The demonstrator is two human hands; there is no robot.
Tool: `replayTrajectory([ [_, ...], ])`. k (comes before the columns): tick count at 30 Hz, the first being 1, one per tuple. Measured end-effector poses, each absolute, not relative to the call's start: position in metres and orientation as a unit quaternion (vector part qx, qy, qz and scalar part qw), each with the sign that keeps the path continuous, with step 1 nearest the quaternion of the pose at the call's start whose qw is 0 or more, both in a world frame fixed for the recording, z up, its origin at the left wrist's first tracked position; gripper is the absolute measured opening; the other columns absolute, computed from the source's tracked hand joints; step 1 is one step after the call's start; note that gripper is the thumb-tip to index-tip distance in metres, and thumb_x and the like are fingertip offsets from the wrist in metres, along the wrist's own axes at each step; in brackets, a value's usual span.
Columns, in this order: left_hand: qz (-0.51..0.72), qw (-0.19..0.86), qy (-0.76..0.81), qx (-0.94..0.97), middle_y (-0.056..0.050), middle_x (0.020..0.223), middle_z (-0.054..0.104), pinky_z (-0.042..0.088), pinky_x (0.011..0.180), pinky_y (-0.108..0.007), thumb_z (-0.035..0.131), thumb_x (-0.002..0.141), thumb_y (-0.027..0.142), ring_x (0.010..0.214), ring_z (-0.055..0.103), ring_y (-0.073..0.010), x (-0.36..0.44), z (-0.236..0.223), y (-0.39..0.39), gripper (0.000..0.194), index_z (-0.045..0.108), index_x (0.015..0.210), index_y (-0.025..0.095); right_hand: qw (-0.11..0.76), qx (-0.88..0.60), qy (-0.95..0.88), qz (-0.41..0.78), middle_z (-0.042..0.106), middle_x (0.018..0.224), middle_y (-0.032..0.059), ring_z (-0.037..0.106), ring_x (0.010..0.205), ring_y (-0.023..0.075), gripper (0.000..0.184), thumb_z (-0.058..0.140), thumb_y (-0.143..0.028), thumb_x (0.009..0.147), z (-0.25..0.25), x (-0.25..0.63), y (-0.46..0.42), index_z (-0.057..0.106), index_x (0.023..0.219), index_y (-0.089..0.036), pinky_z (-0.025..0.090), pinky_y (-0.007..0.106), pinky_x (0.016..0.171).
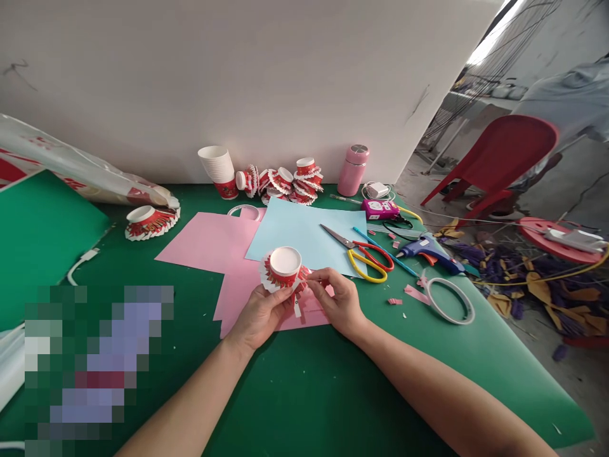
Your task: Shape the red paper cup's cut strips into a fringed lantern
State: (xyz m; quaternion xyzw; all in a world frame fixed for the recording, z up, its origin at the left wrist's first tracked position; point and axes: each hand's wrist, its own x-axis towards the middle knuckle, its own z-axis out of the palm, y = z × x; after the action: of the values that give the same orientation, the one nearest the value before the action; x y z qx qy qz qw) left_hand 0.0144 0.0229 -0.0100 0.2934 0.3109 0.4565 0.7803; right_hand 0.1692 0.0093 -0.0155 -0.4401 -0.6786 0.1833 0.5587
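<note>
Between my hands is a red and white paper cup (285, 261), bottom up, its side cut into strips that fan outward. My left hand (264, 314) is closed around the cup's near left edge. The thumb and fingertips of my right hand (337, 301) pinch one of the cut strips at the cup's right side. Pink paper sheets (209, 238) lie under and left of the cup, and a light blue sheet (304, 222) lies behind it. Scissors (366, 254) with red and yellow handles rest on the blue sheet's right part.
Along the wall stand stacked paper cups (216, 168), several cut cups (285, 181) and a pink bottle (353, 170). Another cut cup (150, 222) sits left. A glue gun (431, 251), a tape roll (450, 301) and a purple box (379, 209) lie right. A person sits on a red chair (504, 149) beyond.
</note>
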Motion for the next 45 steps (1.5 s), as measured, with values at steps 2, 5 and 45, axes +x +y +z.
replayTrajectory([
  [2,0.447,0.777,0.314,0.312,-0.006,0.093,0.072,0.045,0.090,-0.035,0.072,0.069,0.016,0.089,0.063,-0.0196,0.015,-0.009,0.022,0.021,0.073,0.090,0.017,0.568,-0.460,-0.646,0.218,0.068,0.072,0.0014,0.058,0.057,0.0100,0.005,0.058,-0.021,0.083,-0.017,0.169,0.010,0.061,0.080,-0.018,0.049,0.021,0.054],
  [5,0.440,0.768,0.323,0.336,-0.007,0.093,0.073,0.044,0.091,-0.038,0.073,0.068,0.018,0.094,0.062,-0.0225,0.016,-0.007,0.020,0.025,0.073,0.093,0.018,0.575,-0.477,-0.611,0.262,0.068,0.070,0.0011,0.058,0.056,0.0100,0.007,0.059,-0.023,0.083,-0.020,0.168,0.012,0.062,0.078,-0.018,0.048,0.020,0.052],
  [45,0.494,0.773,0.290,0.273,-0.006,0.092,0.071,0.041,0.091,-0.033,0.069,0.070,0.016,0.094,0.061,-0.0201,0.014,-0.011,0.022,0.016,0.071,0.086,0.015,0.418,-0.307,-0.854,-0.040,0.069,0.088,0.0069,0.060,0.073,0.0158,0.018,0.050,-0.014,0.087,-0.008,0.174,0.009,0.064,0.097,-0.021,0.052,0.030,0.066],
])
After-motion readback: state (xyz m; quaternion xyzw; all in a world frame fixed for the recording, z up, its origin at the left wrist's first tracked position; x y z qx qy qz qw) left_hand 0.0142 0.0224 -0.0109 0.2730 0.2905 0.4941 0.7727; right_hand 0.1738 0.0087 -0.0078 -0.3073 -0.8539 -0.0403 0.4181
